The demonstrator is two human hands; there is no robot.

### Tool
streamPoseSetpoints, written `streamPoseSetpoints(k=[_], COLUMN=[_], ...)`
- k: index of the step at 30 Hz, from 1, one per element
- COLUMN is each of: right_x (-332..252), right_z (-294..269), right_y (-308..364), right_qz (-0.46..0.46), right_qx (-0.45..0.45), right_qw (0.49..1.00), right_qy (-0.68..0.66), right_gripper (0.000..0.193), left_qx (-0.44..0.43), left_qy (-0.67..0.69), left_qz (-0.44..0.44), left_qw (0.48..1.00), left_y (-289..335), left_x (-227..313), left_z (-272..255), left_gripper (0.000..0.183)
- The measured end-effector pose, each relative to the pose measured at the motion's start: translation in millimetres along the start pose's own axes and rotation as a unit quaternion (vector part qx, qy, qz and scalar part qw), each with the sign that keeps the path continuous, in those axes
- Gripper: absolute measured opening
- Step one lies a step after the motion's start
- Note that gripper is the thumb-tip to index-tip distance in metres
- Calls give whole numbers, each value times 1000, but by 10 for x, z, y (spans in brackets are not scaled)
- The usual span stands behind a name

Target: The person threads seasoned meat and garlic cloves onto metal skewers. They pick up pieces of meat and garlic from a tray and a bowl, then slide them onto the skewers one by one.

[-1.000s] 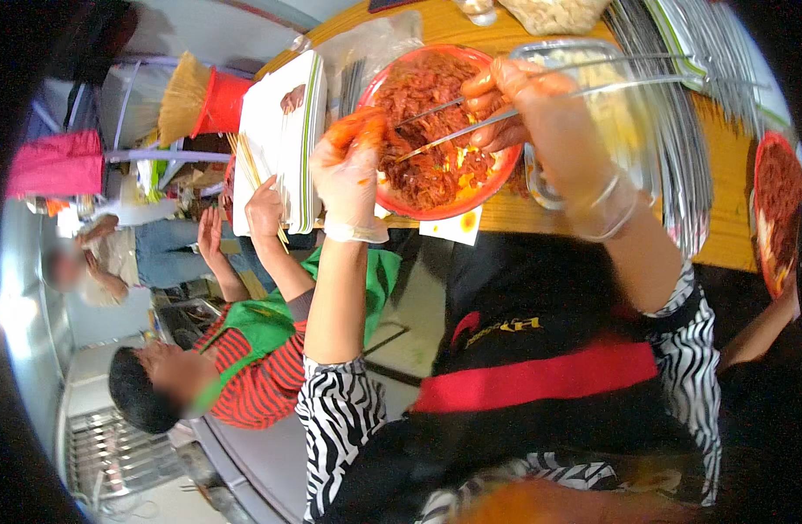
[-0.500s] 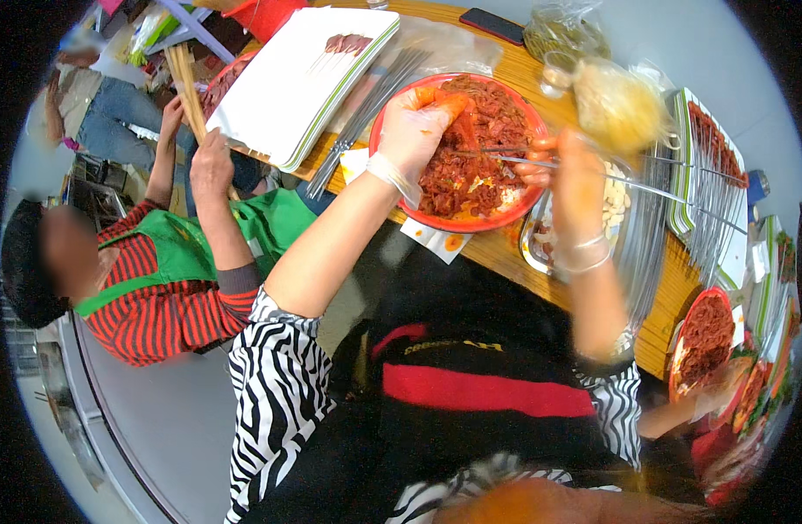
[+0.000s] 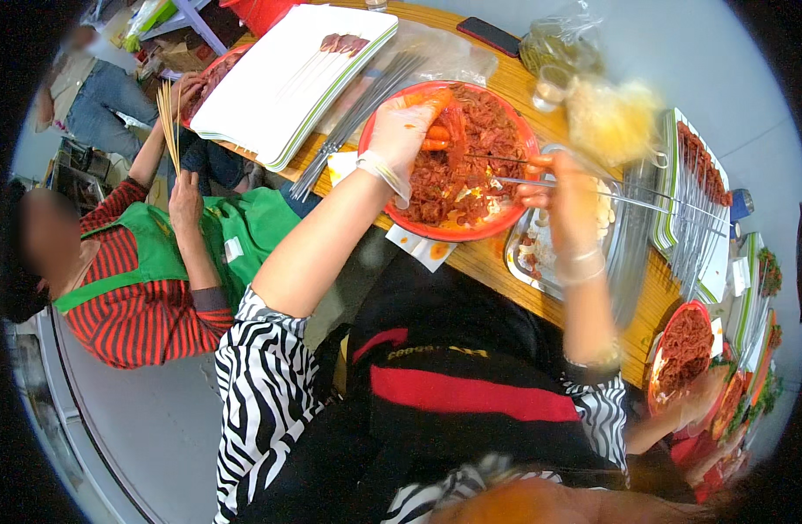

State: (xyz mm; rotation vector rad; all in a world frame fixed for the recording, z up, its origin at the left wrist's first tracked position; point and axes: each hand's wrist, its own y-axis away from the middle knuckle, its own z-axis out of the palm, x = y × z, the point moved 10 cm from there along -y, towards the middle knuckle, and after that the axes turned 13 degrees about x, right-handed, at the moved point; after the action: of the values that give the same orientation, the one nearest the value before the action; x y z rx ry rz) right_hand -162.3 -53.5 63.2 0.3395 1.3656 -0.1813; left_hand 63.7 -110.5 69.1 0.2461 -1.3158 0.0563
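Note:
A red bowl [image 3: 453,234] full of reddish marinated meat strips stands on the wooden table [image 3: 488,262]. My left hand [image 3: 407,131], in a thin clear glove, pinches a strip of meat [image 3: 454,129] above the bowl. My right hand [image 3: 565,188], gloved and blurred, grips a metal skewer [image 3: 514,182] that points left over the bowl. The skewer tip is a little way from the meat strip in my left hand.
A stack of white trays [image 3: 287,74] with a few skewered pieces lies at the far left, loose metal skewers [image 3: 353,109] beside it. A metal tray [image 3: 527,253] sits right of the bowl. A person in a green apron [image 3: 156,253] sits left holding wooden sticks. Another red bowl [image 3: 680,349] stands right.
The view has swung, so the bowl and table sit further right and lower. My left hand has lifted a meat strip over the bowl; my right hand has stayed on the skewer.

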Motion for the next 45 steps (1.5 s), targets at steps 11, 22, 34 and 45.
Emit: streamPoseSetpoints(k=[11,22,34,45], right_x=[-189,-147,-106,-34], right_z=[81,-37,-126,-261], right_y=[-116,-155,-215,-224], right_qz=[8,-9,-25,-14], right_qx=[-7,34,51,79], right_qw=[993,987,982,981], right_qy=[-119,-154,-180,-180], right_gripper=[41,43,43,42], left_qx=[-145,-149,-205,-200], left_qy=[74,122,76,48], left_qz=[-92,-22,-84,-16], left_qw=[982,981,972,979], left_y=[142,326,315,224], left_x=[-185,-107,-398,-496], left_z=[192,428,444,435], left_gripper=[40,31,24,20])
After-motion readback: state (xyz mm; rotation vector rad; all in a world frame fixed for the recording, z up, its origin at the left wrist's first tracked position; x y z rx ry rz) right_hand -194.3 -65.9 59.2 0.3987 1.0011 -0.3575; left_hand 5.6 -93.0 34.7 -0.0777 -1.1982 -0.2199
